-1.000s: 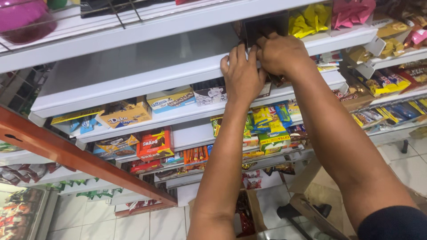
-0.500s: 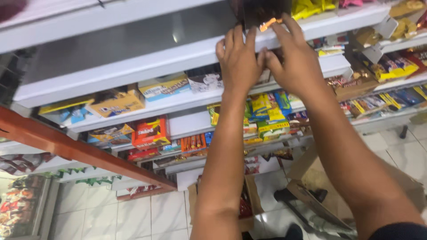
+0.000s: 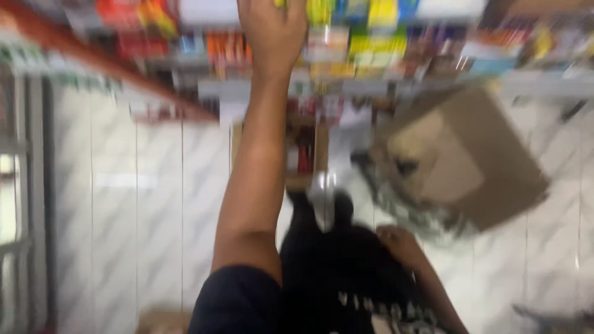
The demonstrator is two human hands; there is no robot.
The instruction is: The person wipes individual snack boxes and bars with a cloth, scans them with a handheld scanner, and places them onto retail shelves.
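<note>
The view is heavily motion-blurred. The left hand (image 3: 273,34) is raised to the top centre of the frame, arm fully extended upward from a dark sleeve (image 3: 238,303) at the bottom centre. The hand lies against the packets (image 3: 346,25) on the shelves (image 3: 396,83) that run across the top edge; the fingertips are cut off by the frame edge, so whether it is grasping a packet or lying flat cannot be told. The packets are yellow, green, red and orange, in rows to both sides of the hand.

The right hand (image 3: 399,242) is low, at lower centre-right, beside dark clothing. Its fingers appear loosely curled; blur prevents telling whether it holds anything.

A brown cardboard box (image 3: 464,161) sits on the white tiled floor (image 3: 154,185), right of centre, below the shelves and above the right hand.
</note>
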